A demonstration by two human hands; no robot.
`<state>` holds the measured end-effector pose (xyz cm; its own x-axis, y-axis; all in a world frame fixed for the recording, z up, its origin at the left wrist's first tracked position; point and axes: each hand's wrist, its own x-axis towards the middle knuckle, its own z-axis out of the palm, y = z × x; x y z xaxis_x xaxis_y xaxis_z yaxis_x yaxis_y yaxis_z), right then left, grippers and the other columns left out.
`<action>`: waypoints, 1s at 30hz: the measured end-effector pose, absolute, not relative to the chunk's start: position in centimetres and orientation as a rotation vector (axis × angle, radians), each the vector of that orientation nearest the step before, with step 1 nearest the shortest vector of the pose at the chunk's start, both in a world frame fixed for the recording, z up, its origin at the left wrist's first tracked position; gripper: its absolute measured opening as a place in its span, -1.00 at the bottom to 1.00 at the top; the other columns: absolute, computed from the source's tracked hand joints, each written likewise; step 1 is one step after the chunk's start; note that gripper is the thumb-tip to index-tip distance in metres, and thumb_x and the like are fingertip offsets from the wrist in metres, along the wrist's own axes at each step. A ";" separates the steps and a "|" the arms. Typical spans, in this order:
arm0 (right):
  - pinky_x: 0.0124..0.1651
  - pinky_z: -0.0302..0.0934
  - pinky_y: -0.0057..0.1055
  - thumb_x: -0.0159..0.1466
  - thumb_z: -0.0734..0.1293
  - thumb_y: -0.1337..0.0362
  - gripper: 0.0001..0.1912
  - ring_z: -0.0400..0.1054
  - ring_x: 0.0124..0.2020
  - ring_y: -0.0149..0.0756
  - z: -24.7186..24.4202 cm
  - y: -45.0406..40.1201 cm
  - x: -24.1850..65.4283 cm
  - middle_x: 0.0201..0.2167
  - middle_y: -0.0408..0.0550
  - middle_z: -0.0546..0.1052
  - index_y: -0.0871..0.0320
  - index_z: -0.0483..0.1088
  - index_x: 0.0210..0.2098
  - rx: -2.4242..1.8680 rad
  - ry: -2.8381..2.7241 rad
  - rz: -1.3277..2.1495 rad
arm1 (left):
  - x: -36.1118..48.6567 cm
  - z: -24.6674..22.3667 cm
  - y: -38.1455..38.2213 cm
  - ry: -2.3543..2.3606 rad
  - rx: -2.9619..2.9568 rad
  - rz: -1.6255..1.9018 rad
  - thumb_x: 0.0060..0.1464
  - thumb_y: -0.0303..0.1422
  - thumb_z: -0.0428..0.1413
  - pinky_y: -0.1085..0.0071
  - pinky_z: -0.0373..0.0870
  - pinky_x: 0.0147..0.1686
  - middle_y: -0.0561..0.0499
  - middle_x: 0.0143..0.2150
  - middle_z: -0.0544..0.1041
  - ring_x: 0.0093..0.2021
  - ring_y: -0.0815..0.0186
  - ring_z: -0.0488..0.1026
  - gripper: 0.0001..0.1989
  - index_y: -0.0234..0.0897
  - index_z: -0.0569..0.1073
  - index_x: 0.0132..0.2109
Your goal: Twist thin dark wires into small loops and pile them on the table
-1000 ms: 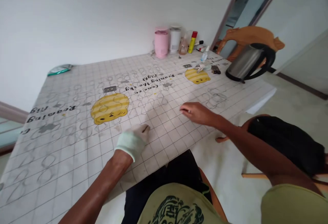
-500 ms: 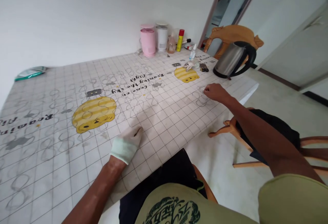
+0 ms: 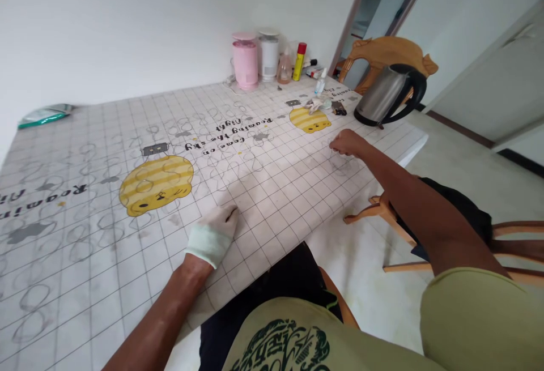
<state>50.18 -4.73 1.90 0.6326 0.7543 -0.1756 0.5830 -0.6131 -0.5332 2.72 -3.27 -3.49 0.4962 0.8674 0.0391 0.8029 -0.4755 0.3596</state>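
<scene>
My left hand (image 3: 216, 234) wears a white knitted glove with a pale green cuff. It rests closed on the checked tablecloth (image 3: 272, 201) near the front edge, with nothing showing in its fingers. My right hand (image 3: 348, 143) is bare and stretched out over the right part of the cloth. Its fingers are pinched together; whatever they may hold is hidden. Beneath and beside it are grey looping lines (image 3: 342, 162) on the cloth. Similar figure-eight loops (image 3: 34, 308) run in rows across the left side, over a printed yellow striped bear balloon (image 3: 157, 184).
A steel kettle (image 3: 385, 96) stands beyond my right hand. White gloves (image 3: 317, 105) and a small clear bottle (image 3: 321, 83) lie nearby. Pink (image 3: 245, 64) and white canisters (image 3: 268, 56) and a yellow spray can (image 3: 299, 64) line the wall. A green packet (image 3: 46, 116) is far left. Wooden chairs (image 3: 393, 51) flank the table.
My right hand has shifted slightly left across the looping lines. My left hand stays closed in the same place on the cloth. The view has tilted a little.
</scene>
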 end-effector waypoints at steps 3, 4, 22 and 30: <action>-0.65 -0.15 -0.48 0.19 0.49 0.35 -0.70 0.10 -0.66 -0.46 3.7 -5.3 50.3 -0.67 -0.12 0.34 0.16 0.32 -0.55 -2.250 -0.964 0.752 | 2.7 -3.6 -3.3 1.404 2.456 0.330 0.38 -0.26 -0.03 0.31 0.46 -0.02 -0.05 -0.08 0.69 -0.04 0.13 0.60 -0.64 -0.15 0.67 -0.03; -0.66 -0.18 -0.49 0.21 0.50 0.34 -0.68 0.09 -0.67 -0.48 4.2 -5.5 50.3 -0.66 -0.12 0.35 0.15 0.31 -0.55 -2.181 -0.965 0.815 | 2.6 -3.7 -3.3 1.403 2.457 0.344 0.37 -0.26 -0.03 0.30 0.47 -0.02 -0.05 -0.07 0.69 -0.04 0.13 0.60 -0.64 -0.15 0.68 -0.03; -0.56 0.07 -0.51 0.26 0.54 0.10 -0.69 0.33 -0.45 -0.39 4.8 -4.2 30.6 -0.38 -0.14 0.50 0.08 0.38 -0.23 -0.814 -1.176 1.139 | 6.2 1.1 -6.5 0.886 1.384 0.546 0.25 0.03 0.17 0.40 0.50 -0.42 -0.20 -0.18 0.71 -0.38 0.25 0.61 -0.49 -0.36 0.62 0.01; -0.58 0.08 -0.50 0.26 0.54 0.02 -0.66 0.36 -0.46 -0.38 3.3 -1.1 23.0 -0.39 -0.13 0.49 0.09 0.40 -0.28 -0.796 -1.227 1.260 | 6.4 1.2 -4.0 0.935 1.024 0.860 0.27 -0.25 0.20 0.41 0.54 -0.45 -0.17 -0.27 0.67 -0.48 0.33 0.57 -0.69 -0.42 0.58 0.00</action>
<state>23.02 -1.06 3.25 -0.1217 0.9652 0.2313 -0.2569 0.1945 -0.9467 6.38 -4.00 1.19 0.3568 0.9076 -0.2211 -0.1447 0.2875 0.9468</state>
